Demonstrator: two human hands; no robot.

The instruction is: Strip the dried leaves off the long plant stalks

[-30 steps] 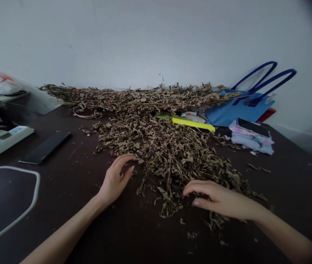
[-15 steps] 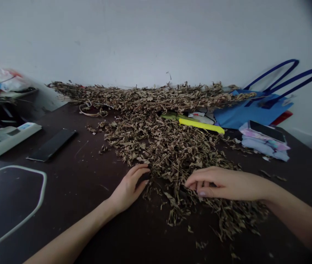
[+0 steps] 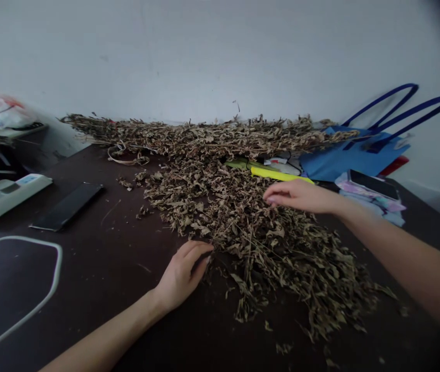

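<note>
**Two hands at a heap of dried leaves**

The left hand [image 3: 183,273] lies at 6 o'clock on the dark table [image 3: 99,258], palm down, fingers loosely curled and narrow, their tips touching the near left edge of the leaves [image 3: 251,227]; it grips nothing that can be seen. The right hand [image 3: 301,196] reaches in from 3 o'clock and hovers over the middle of the heap, fingers drawn together and pointing left; whether it pinches a leaf, I cannot tell. The leaves are brown and brittle, on thin stems, spread from the table's centre back to the wall at 12 o'clock, with loose crumbs near 5 o'clock.

Just beyond the right hand lies a yellow strip [image 3: 282,174]; at 2 o'clock a blue bag [image 3: 351,155] with dark handles leans at the wall, and beside it a phone [image 3: 373,183] rests on folded cloth [image 3: 367,195]. At 9 o'clock lies a black slab [image 3: 67,206]; a white device [image 3: 6,194] sits further left; a mat [image 3: 11,279] with a white rim lies at 8 o'clock.
</note>
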